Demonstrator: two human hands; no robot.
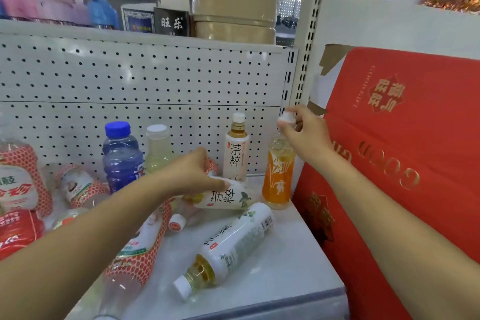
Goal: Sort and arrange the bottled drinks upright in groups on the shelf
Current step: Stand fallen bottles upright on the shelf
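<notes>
- Our right hand (305,135) pinches the white cap of the orange bottle (278,176), which stands upright at the right end of the shelf (298,267), just beside the red gift box (402,163).
- Our left hand (193,171) grips the lying tea bottle (226,196) mid-shelf, fingers curled over one end. The bottle is on its side, just in front of the upright tea bottle (235,153).
- Risk 1: the orange bottle is held by the cap only. A sideways nudge up there likely tips it into the gift box or onto the upright tea bottle near it.
- Risk 2: we lift the lying tea bottle out of a crowded spot. Our wrist is near the upright tea bottle and the pale bottle (158,148). A wide swing probably knocks one over, and the blue bottle (120,161) stands right beside the pale one.
- Risk 3: the front tea bottle (233,244) lies loose with its cap toward the shelf's front edge. It's round, so a forearm bump could roll it off.
- Risk 4: the red-patterned bottles (140,252) lie heaped at left, one partly under our left forearm. Dragging the arm across may scatter them.
- Risk 5: both hands are occupied, so neither is free to catch a tipping bottle.
- Grouping: tea goes with tea. We see no match for the orange bottle, so we judge it stands alone.
</notes>
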